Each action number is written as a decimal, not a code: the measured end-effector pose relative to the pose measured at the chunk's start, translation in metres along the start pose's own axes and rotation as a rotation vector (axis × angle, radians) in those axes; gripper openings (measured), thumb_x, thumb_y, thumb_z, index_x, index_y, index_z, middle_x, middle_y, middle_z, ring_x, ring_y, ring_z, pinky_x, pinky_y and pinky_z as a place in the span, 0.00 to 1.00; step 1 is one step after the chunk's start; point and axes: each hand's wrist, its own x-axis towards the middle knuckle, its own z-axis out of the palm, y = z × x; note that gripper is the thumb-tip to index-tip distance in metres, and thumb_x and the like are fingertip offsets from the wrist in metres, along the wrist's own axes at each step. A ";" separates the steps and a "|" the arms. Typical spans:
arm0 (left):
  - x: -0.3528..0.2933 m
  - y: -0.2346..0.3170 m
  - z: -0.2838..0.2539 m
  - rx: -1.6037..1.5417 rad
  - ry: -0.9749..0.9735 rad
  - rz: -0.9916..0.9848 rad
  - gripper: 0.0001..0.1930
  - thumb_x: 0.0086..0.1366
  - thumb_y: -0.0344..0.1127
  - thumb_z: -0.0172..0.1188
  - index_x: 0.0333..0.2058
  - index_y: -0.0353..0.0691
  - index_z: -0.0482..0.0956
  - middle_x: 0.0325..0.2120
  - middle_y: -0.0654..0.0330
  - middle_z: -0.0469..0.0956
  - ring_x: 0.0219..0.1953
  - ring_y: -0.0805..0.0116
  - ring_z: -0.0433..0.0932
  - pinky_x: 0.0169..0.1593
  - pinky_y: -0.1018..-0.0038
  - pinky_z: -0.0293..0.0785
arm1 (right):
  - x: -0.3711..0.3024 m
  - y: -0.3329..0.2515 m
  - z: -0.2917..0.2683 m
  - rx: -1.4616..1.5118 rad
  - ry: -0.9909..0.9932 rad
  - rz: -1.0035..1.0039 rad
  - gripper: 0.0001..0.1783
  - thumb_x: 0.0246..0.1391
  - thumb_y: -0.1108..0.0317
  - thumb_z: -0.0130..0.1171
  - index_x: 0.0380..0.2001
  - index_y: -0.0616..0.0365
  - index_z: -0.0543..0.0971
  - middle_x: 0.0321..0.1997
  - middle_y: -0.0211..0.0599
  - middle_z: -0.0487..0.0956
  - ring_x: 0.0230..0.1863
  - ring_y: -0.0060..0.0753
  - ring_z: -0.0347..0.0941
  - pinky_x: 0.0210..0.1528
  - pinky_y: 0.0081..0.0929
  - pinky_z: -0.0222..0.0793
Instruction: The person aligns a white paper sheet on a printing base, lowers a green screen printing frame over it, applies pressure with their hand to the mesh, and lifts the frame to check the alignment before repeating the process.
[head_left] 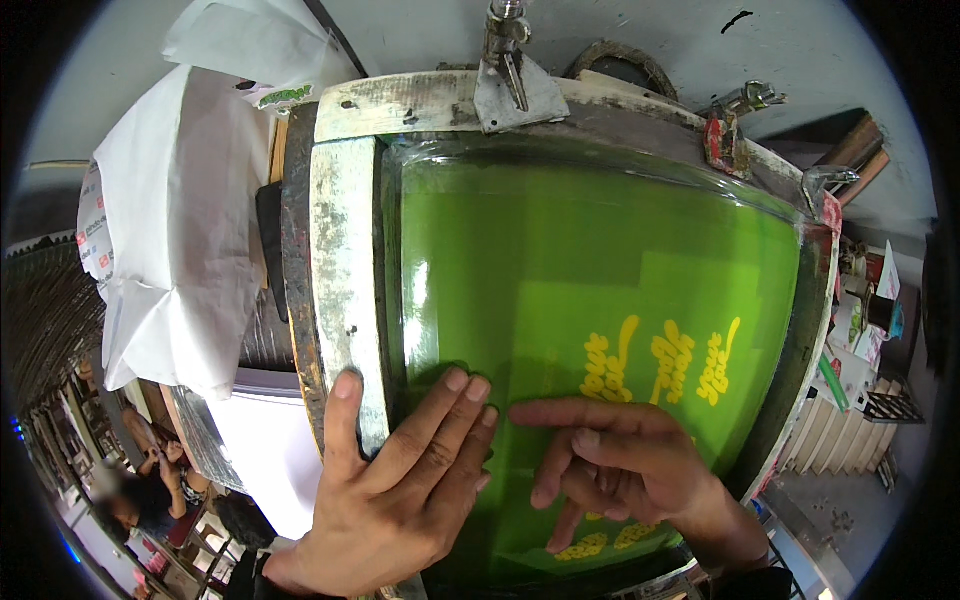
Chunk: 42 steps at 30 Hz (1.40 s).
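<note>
A screen-printing frame (347,230) with worn, whitish wooden bars lies before me, stretched with green mesh (520,260). Yellow lettering (672,365) shows in several patches on the mesh's right half and near its lower edge. My left hand (410,490) lies over the frame's left bar and the mesh, fingers extended; one finger is on the wood and the others reach onto the green. Over the lower middle of the mesh is my right hand (640,460), its index finger stretched left and the other fingers loosely bent and apart. It holds nothing; whether it touches the mesh I cannot tell.
Metal clamps (505,60) and a second clamp (725,140) grip the frame's far bar. Crumpled white paper (180,210) hangs at the left, above a stack of white sheets (265,450). A seated person (150,500) is at the far lower left. Cluttered items (865,310) stand at right.
</note>
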 end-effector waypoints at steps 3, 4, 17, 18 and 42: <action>-0.001 -0.001 0.001 -0.008 0.025 0.014 0.22 0.56 0.39 0.71 0.51 0.40 0.86 0.62 0.61 0.77 0.70 0.64 0.68 0.73 0.28 0.40 | 0.000 0.000 0.002 0.027 -0.003 -0.004 0.28 0.77 0.66 0.39 0.74 0.68 0.57 0.48 0.51 0.82 0.22 0.20 0.64 0.44 0.42 0.88; -0.002 -0.004 0.004 -0.007 0.038 0.030 0.22 0.57 0.39 0.71 0.51 0.40 0.86 0.62 0.60 0.77 0.70 0.64 0.68 0.73 0.28 0.40 | 0.000 0.000 0.002 0.015 0.004 -0.009 0.28 0.77 0.66 0.39 0.74 0.69 0.57 0.48 0.51 0.82 0.22 0.20 0.64 0.43 0.43 0.88; -0.002 -0.005 0.002 -0.016 0.027 0.038 0.22 0.59 0.38 0.69 0.53 0.39 0.85 0.63 0.60 0.76 0.69 0.65 0.68 0.74 0.29 0.40 | 0.003 0.004 0.000 0.020 -0.011 -0.061 0.28 0.77 0.67 0.38 0.73 0.71 0.57 0.48 0.53 0.81 0.21 0.19 0.64 0.43 0.45 0.88; -0.003 -0.005 0.002 -0.014 0.029 0.038 0.22 0.59 0.38 0.69 0.53 0.39 0.85 0.64 0.60 0.76 0.69 0.65 0.68 0.74 0.29 0.40 | 0.004 0.005 0.001 0.022 -0.014 -0.064 0.28 0.77 0.67 0.38 0.73 0.71 0.57 0.48 0.53 0.81 0.21 0.19 0.64 0.43 0.45 0.88; 0.004 0.001 0.003 0.006 0.111 0.042 0.20 0.58 0.36 0.68 0.49 0.35 0.86 0.57 0.57 0.81 0.66 0.62 0.72 0.75 0.33 0.44 | -0.001 0.003 0.000 -0.048 0.053 -0.045 0.28 0.75 0.64 0.47 0.71 0.67 0.62 0.47 0.49 0.83 0.21 0.19 0.65 0.38 0.44 0.88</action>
